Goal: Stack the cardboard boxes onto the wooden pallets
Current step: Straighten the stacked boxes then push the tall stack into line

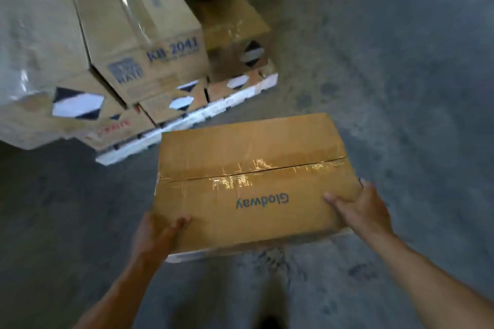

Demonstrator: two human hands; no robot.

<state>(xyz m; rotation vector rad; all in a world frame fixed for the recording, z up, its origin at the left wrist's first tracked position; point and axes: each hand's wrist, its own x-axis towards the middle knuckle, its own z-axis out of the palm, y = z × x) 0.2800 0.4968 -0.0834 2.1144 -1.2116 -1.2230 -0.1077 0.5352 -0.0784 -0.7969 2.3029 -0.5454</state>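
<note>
I carry a taped cardboard box (254, 173) marked "Glodway" above the concrete floor. My left hand (157, 232) grips its near left corner, thumb on top. My right hand (361, 208) grips its near right corner, thumb on the lid and fingers round the side. Ahead to the left stands a stack of cardboard boxes (139, 35), partly wrapped in clear film, on a white pallet (192, 120). The carried box hangs just in front of that pallet's near edge.
Lower boxes in the stack carry black-and-white diamond labels (77, 104). A further box (232, 29) sits at the stack's right end. Grey concrete floor (401, 75) spreads out to the right and behind the box.
</note>
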